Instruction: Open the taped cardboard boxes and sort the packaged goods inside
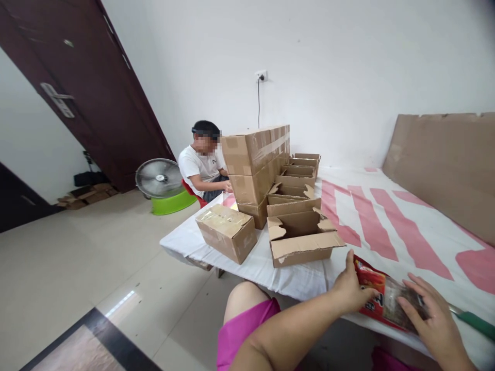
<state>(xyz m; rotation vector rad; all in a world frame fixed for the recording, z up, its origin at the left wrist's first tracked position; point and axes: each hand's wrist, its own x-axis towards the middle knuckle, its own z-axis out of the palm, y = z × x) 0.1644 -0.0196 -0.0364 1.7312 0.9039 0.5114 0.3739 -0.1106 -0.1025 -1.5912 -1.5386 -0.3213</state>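
My left hand (351,288) grips the near end of a red and clear food packet (381,299) lying at the table's front edge. My right hand (429,317) rests on the packet's other end, fingers curled over it. Just beyond the packet stands an open cardboard box (301,234) with its flaps spread. A taped, closed box (227,232) sits to its left, near the table corner.
A row of open boxes (297,175) and a stack of sealed cartons (255,165) run back along the white, pink-striped table cover (386,216). Another person (203,165) sits beyond the stack. A green-handled tool (474,320) lies right of my hand. Cardboard sheet (444,159) leans on the wall; fan (159,179) on the floor.
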